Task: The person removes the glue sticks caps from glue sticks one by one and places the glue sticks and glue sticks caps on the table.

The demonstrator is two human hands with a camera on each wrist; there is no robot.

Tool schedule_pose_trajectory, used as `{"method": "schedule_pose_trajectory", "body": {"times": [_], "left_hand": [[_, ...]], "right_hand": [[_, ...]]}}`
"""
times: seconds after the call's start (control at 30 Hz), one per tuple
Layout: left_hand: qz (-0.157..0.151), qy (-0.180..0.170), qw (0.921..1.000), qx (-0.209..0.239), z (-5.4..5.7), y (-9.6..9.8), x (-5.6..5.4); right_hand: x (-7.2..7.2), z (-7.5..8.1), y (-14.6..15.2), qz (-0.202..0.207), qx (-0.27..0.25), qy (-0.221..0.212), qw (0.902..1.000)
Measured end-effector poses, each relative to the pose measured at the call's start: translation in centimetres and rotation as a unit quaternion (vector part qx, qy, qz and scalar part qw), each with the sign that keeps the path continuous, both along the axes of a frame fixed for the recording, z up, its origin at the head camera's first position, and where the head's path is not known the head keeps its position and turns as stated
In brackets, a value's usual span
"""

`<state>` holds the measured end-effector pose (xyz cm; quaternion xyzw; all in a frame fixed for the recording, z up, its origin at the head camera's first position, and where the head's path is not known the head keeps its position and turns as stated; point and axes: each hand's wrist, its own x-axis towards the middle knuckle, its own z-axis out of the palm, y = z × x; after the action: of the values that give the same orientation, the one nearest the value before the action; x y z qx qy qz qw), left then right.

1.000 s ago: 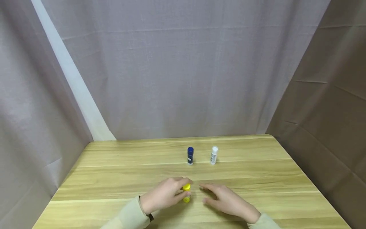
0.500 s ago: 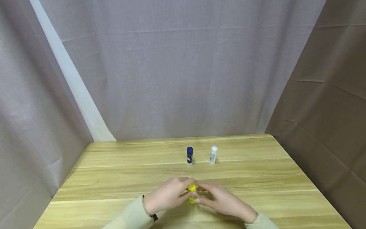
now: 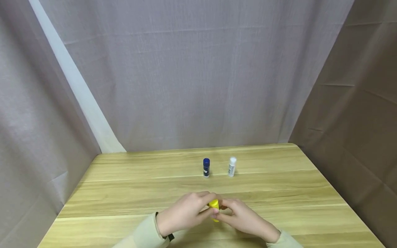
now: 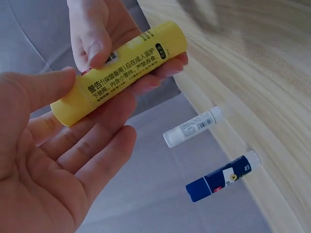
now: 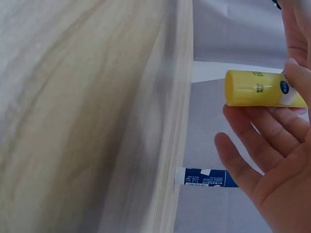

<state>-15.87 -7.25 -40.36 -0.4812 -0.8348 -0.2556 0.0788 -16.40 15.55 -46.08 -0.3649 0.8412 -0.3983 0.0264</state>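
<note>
A yellow glue stick [image 4: 127,72] with printed lettering is held upright between both hands, close over the wooden table. My left hand [image 3: 188,212] pinches its capped upper end between thumb and fingers. Lower on the barrel, my right hand [image 3: 243,218] grips it, the thumb lying along the label in the left wrist view. The barrel's free end shows at the left of the glue stick [image 5: 257,89] in the right wrist view. Beyond the hands stand a dark blue glue stick [image 3: 206,168] and a white glue stick [image 3: 232,166], both upright and apart from each other.
The wooden table [image 3: 130,193] has its far edge against a grey curtain [image 3: 192,75]. Brown cloth [image 3: 356,103] hangs along the right side, and a pale strip [image 3: 77,75] shows at the left of the curtain.
My left hand has carried the yellow glue stick to the right, to my right hand. The right hand's fingers have closed on its lower part. The blue and white sticks stay put.
</note>
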Motion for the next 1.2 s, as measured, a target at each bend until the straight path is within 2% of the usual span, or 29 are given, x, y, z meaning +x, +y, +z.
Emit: {"method": "schedule_pose_trajectory", "body": {"times": [0.17,0.33,0.47,0.67,0.8,0.93,1.2], "left_hand": [[-0.001,-0.02,0.9995,0.025,0.1,0.0,0.0],[0.014,-0.033,0.9985,0.04,0.4,-0.1,0.0],[0.039,-0.035,0.9977,0.043,0.5,-0.2,0.0],[0.094,-0.048,0.9939,0.033,0.6,-0.2,0.2],[0.114,-0.057,0.9915,0.028,0.7,-0.1,0.3],[0.124,-0.047,0.9908,0.03,0.7,0.0,0.3],[0.151,-0.003,0.9882,0.024,0.5,0.1,0.3]], "right_hand": [[0.0,0.1,0.0,0.007,-0.022,0.006,0.9997],[0.1,0.3,-0.1,0.006,-0.048,0.033,0.9983],[0.1,0.4,-0.4,0.0,-0.058,0.053,0.9969],[0.2,0.3,-0.8,-0.013,-0.065,0.078,0.9947],[0.2,0.2,-1.0,-0.014,-0.066,0.083,0.9943],[0.2,0.2,-1.2,-0.011,-0.067,0.093,0.9933],[0.1,0.1,-1.5,-0.003,-0.071,0.112,0.9912]]}}
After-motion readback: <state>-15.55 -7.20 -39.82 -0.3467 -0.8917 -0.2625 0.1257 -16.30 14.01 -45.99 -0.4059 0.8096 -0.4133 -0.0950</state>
